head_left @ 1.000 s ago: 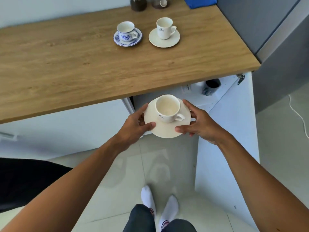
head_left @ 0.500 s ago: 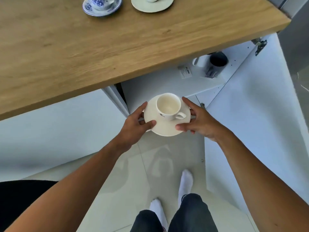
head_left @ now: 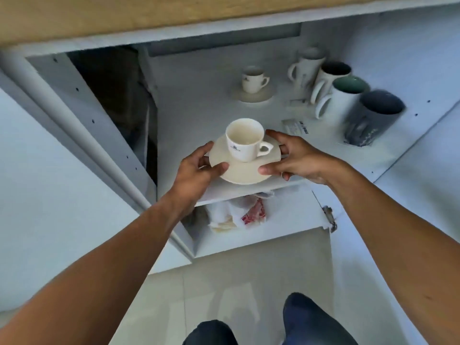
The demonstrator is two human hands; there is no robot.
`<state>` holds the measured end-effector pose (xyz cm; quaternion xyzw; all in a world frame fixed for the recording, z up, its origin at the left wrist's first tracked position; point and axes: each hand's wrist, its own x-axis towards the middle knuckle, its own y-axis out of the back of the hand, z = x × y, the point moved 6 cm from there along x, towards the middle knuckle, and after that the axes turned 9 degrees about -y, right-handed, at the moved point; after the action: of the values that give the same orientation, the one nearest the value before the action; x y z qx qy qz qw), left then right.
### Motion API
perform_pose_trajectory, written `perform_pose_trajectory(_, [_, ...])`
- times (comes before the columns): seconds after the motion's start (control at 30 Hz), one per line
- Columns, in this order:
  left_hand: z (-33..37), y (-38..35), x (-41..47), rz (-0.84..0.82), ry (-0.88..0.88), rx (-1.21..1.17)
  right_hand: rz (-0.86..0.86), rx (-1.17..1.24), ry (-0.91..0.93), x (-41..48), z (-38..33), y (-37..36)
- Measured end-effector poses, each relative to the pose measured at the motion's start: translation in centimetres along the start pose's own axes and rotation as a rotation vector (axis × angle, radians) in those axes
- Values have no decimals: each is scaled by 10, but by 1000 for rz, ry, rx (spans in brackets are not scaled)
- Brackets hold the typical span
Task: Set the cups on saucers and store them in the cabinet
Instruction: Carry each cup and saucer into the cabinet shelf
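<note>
Since the cup (head_left: 245,138) just sits loose, I've got left hand (head_left: 199,170) and right hand (head_left: 296,159) fingers curled around opposite saucer (head_left: 242,171) edges, level over the shelf (head_left: 196,115)

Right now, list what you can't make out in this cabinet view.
- Logo on the held cream cup: too small to read.
- Underside of its cream saucer, head view: whether it touches the white shelf is hidden.
- Crumpled cloths below: shelf edge covers them.
- Wooden countertop: cut off by the top edge.
</note>
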<state>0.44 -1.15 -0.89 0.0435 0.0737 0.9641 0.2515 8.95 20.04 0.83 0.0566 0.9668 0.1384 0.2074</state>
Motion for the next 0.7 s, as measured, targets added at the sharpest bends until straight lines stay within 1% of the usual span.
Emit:
perform_pose_trajectory(0.1, [-17,2,36,32,-13,15,-13,-19,51,39,2,8])
perform_pose_trajectory(0.2, [-26,9,68,56,-51,85,-35,5,82,69,-3,12])
perform_pose_trajectory(0.27, [-27,13,89,67,-80,160,-32,29,93,88,-8,16])
perform_pose_trajectory(0.47, [-32,33,143,95,-65,380,13,90,93,147,-25,24])
perform_pose_trajectory(0.7, [-30,56,188,56,-26,688,52,97,101,200,-50,15])
